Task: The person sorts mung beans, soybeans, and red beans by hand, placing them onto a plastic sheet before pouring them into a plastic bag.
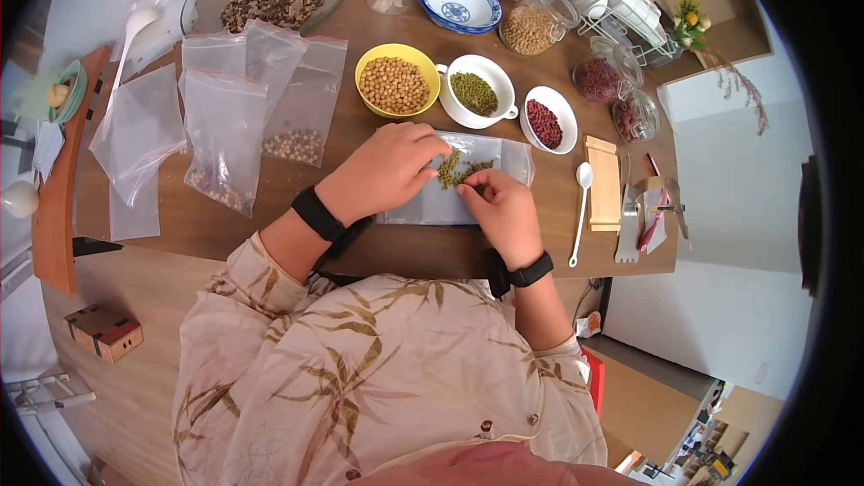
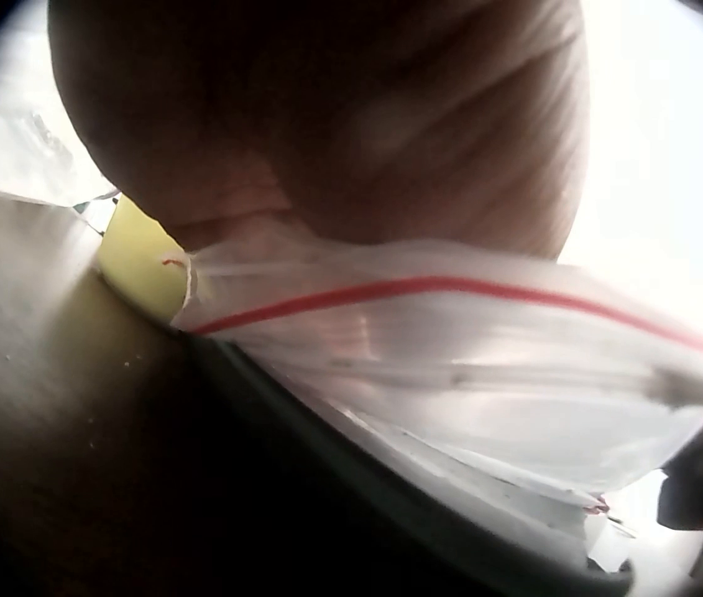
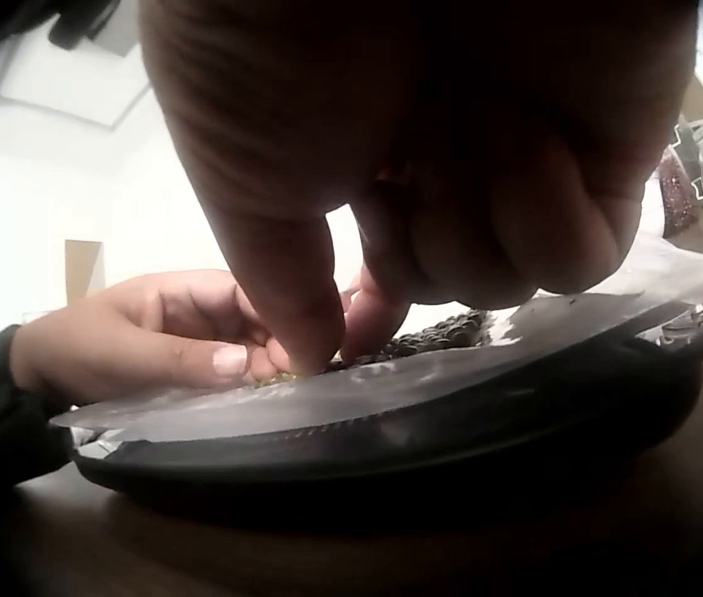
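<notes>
While the right hand [image 1: 508,220] pinches mung beans [image 1: 448,173], the left hand [image 1: 382,171] is loose

Beans are on the zip bag [image 1: 414,207], at my 12 o'clock, kinda scattered. Chickpea bowl [image 1: 435,78] sits at its 11, red bean bowl [image 1: 569,117] at 2.

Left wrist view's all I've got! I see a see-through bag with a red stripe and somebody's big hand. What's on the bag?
Observer: Small green beans are on the clear bag.

Operator: Ooh! What's the other hand doing?

Observer: The right hand has its thumb and a fingertip down at those beans.

Operator: Is there a bowl of green ones too?

Observer: Yes, a white bowl with handles, between the yellow bowl and the bowl of red beans.
</notes>
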`<action>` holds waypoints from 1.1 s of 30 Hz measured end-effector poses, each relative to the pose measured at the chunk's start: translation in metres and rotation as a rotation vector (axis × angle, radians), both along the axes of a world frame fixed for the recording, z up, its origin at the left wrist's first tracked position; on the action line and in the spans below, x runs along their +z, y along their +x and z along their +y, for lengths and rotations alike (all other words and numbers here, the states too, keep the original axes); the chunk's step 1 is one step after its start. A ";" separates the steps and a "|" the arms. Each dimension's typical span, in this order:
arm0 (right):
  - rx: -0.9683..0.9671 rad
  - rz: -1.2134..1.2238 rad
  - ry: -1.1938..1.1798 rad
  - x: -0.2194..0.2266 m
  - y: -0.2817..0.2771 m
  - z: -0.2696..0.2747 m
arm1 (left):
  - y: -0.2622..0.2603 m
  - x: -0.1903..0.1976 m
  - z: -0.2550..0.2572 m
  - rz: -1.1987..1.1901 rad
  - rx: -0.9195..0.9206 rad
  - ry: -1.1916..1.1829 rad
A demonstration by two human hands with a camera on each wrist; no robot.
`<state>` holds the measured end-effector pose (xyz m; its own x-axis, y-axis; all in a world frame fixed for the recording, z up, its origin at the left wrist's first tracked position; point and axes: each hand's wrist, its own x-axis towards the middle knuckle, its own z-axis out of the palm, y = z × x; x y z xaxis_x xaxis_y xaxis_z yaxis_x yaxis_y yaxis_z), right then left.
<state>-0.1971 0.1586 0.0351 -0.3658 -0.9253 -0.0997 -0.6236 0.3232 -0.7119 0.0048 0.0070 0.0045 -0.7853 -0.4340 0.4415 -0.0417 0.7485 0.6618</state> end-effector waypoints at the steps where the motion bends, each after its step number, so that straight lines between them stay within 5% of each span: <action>1: 0.000 0.048 0.010 -0.001 0.002 -0.001 | 0.000 0.000 0.000 -0.001 0.000 0.002; 6: 0.005 0.064 0.023 0.004 -0.001 -0.005 | 0.001 0.000 0.000 -0.012 -0.013 0.008; 8: -0.072 -0.493 0.019 0.011 -0.015 -0.004 | 0.001 -0.001 0.000 -0.002 -0.012 0.007; 9: -0.072 -0.493 0.019 0.008 -0.035 -0.002 | 0.002 -0.001 0.000 -0.002 -0.013 0.007; 11: 0.085 -1.577 -0.050 -0.005 -0.083 0.002 | 0.001 -0.001 0.000 -0.019 -0.014 0.001; 12: 0.193 -1.743 -0.119 -0.004 -0.089 -0.001 | 0.000 0.000 0.000 -0.013 -0.018 -0.001; 13: 0.194 -1.738 -0.121 0.000 -0.094 -0.002 | 0.001 0.000 0.000 -0.017 -0.021 0.006; 15: -0.144 -1.574 -0.353 0.011 -0.105 -0.007 | 0.001 0.001 -0.001 -0.020 -0.024 0.012; 17: -0.139 -1.676 -0.463 0.001 -0.131 -0.020 | 0.001 0.000 -0.001 -0.013 -0.027 0.016; 23: -0.190 -0.889 -0.604 0.013 -0.136 -0.058 | 0.002 0.001 -0.002 -0.022 -0.029 0.021; 30: -0.241 -0.555 -0.718 0.008 -0.113 -0.047 | 0.002 0.001 -0.001 -0.020 -0.026 0.026; 33: -0.322 -0.632 -0.635 0.010 -0.086 -0.024 | 0.002 0.001 -0.001 -0.028 -0.023 0.032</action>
<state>-0.2835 0.1347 0.0449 -0.6632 -0.7387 0.1206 -0.0119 -0.1507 -0.9885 0.0071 0.0060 0.0059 -0.8072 -0.4287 0.4059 -0.0429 0.7283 0.6839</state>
